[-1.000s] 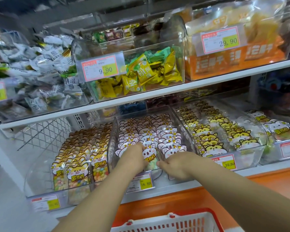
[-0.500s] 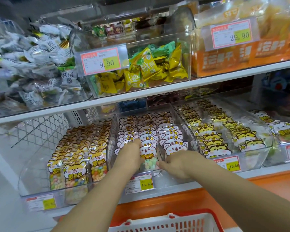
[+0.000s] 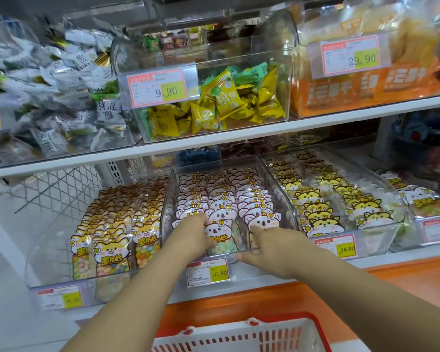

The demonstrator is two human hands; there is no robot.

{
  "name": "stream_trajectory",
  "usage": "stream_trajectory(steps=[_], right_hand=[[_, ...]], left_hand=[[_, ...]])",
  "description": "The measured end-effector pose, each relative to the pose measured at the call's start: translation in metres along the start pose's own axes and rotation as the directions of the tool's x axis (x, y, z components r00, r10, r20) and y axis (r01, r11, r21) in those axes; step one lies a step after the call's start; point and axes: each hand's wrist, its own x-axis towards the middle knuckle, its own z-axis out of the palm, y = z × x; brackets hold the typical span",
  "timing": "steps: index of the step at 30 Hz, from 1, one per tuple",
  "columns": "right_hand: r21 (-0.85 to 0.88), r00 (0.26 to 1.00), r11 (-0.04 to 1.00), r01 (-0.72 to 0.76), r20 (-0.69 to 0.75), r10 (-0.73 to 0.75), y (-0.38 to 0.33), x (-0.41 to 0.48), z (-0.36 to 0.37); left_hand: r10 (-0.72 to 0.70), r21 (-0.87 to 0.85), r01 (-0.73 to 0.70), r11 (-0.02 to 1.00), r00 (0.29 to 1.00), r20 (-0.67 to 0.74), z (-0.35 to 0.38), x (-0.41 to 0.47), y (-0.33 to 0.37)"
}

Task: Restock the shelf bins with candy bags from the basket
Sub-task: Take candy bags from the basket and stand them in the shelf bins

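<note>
The middle clear bin [image 3: 272,189] on the lower shelf holds three rows of pink bear-face candy bags [image 3: 249,199]. My left hand [image 3: 191,237] reaches into its front left corner, fingers curled over the tops of the front bags of the left row, beside the front middle bag [image 3: 217,236]. At the bin's front right, my right hand [image 3: 272,247] has its index finger stretched onto the front right bag [image 3: 262,221] and its thumb lying outside along the front wall. The red and white basket [image 3: 277,318] sits below at the bottom edge; its contents are hidden.
An orange-faced bag bin [image 3: 107,240] stands left and a yellow-faced bag bin [image 3: 323,207] right of the middle one. Price tags [image 3: 208,271] hang on the bin fronts. The upper shelf [image 3: 214,141] overhangs with bins of wrapped sweets [image 3: 221,97].
Both hands stay at the middle bin's front. My right index finger has stretched up onto the front right bag, and the view has drifted slightly.
</note>
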Motion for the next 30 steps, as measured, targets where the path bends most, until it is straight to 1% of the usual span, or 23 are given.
stream_trajectory(steps=[4, 7, 10, 13, 18, 21, 23, 25, 26, 27, 28, 30], right_hand=[[-0.008, 1.000, 1.000, 0.000, -0.018, 0.000, 0.000, 0.002, 0.002], [0.003, 1.000, 1.000, -0.004, -0.030, 0.004, 0.001, 0.002, 0.003], [-0.013, 0.999, 1.000, -0.001, -0.050, 0.000, 0.002, 0.001, 0.003], [-0.037, 0.997, 0.999, 0.008, -0.077, -0.011, 0.001, -0.001, 0.002], [-0.045, 0.981, 0.998, 0.034, -0.191, -0.042, -0.003, -0.016, 0.001], [-0.091, 0.946, 0.993, 0.079, -0.308, -0.103, -0.007, -0.035, 0.001], [-0.087, 0.914, 0.987, 0.134, -0.374, -0.157, -0.009, -0.045, 0.002], [-0.036, 0.891, 0.981, 0.191, -0.412, -0.188, -0.009, -0.057, 0.008], [-0.013, 0.881, 0.977, 0.215, -0.430, -0.199, -0.010, -0.064, 0.015], [0.015, 0.870, 0.971, 0.237, -0.449, -0.205, -0.011, -0.071, 0.022], [0.041, 0.868, 0.967, 0.251, -0.451, -0.206, -0.015, -0.080, 0.033], [0.087, 0.902, 0.965, 0.247, -0.386, -0.196, -0.025, -0.095, 0.057]], left_hand=[[0.013, 0.022, -0.012, 1.000, 0.998, -0.054, 0.010, 0.006, 0.015], [-0.010, 0.014, 0.011, 1.000, 0.997, -0.079, 0.014, 0.010, 0.018], [-0.016, -0.022, 0.014, 1.000, 0.995, -0.096, 0.015, 0.008, 0.014], [0.002, -0.066, -0.011, 0.998, 0.989, -0.145, 0.013, 0.003, 0.011], [0.019, -0.051, -0.032, 0.998, 0.971, -0.238, 0.005, -0.018, 0.013], [0.090, -0.070, -0.120, 0.990, 0.937, -0.338, 0.004, -0.043, 0.011], [0.175, -0.135, -0.245, 0.960, 0.903, -0.393, 0.010, -0.060, 0.006], [0.259, -0.233, -0.378, 0.896, 0.872, -0.416, 0.020, -0.083, 0.001], [0.279, -0.278, -0.416, 0.866, 0.863, -0.422, 0.028, -0.097, -0.003], [0.281, -0.312, -0.428, 0.848, 0.863, -0.421, 0.037, -0.111, -0.007], [0.261, -0.343, -0.407, 0.846, 0.879, -0.399, 0.048, -0.127, -0.013], [0.193, -0.420, -0.317, 0.850, 0.930, -0.313, 0.072, -0.155, -0.028]])
